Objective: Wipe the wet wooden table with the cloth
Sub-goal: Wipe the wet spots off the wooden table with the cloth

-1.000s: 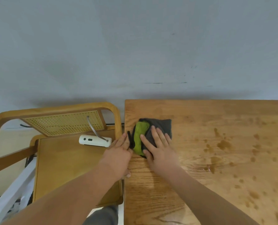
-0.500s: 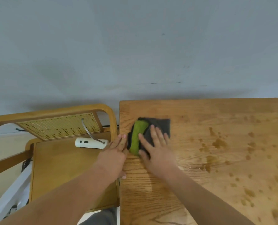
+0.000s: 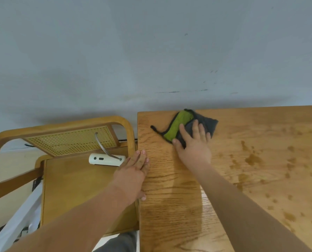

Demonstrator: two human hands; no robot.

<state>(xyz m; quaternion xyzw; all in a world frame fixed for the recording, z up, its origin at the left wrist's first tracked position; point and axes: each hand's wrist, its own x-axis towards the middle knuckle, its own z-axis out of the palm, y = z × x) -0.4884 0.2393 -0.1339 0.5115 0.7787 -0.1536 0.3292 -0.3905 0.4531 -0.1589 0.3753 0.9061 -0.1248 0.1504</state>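
The folded green-and-grey microfibre cloth (image 3: 179, 124) sits near the far left corner of the wet wooden table (image 3: 169, 188), close to its back edge. My right hand (image 3: 193, 148) presses flat on it, fingers straight and slightly spread. My left hand (image 3: 131, 171) rests on the table's left edge, fingers together. Mid-wipe, I reckon. Next I'd sweep right into the dark water blotches (image 3: 251, 159), pressing evenly.
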